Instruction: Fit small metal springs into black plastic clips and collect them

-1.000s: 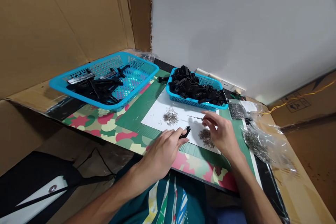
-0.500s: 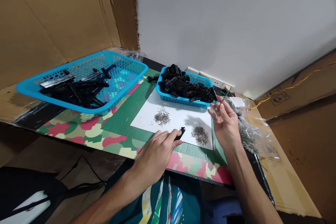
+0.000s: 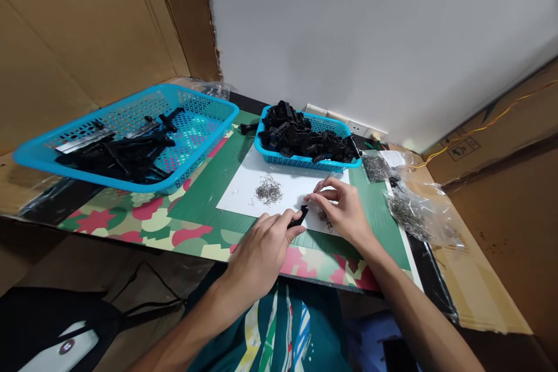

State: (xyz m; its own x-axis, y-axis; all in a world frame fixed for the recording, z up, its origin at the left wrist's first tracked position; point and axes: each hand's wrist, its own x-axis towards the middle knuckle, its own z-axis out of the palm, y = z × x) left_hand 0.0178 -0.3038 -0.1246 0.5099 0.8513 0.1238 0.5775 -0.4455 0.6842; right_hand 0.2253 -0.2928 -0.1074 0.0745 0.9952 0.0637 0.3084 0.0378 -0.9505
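Note:
My left hand (image 3: 265,244) is closed around a small black plastic part (image 3: 300,216), whose end sticks out past the thumb and forefinger. Just to its right, my right hand (image 3: 340,209) has its fingers bent round a thin metal stick-like tool (image 3: 321,182), its exact kind too small to tell. The fingertips are close to the black part; whether they touch it I cannot tell. Under the right hand lies a pile of small metal pieces (image 3: 325,221), partly covered. A second pile of small wire-like metal pieces (image 3: 268,190) rests on the white sheet (image 3: 235,189).
A blue basket (image 3: 305,159) heaped with black parts stands behind the sheet. At the left, a larger blue basket (image 3: 192,167) holds long black pieces. Clear bags of metal pieces (image 3: 410,215) lie at the right. A power strip (image 3: 357,128) runs along the wall.
My right hand has come down and left from beside the smaller basket to the black part, bringing the thin tool along. My left hand keeps its hold, nearly still.

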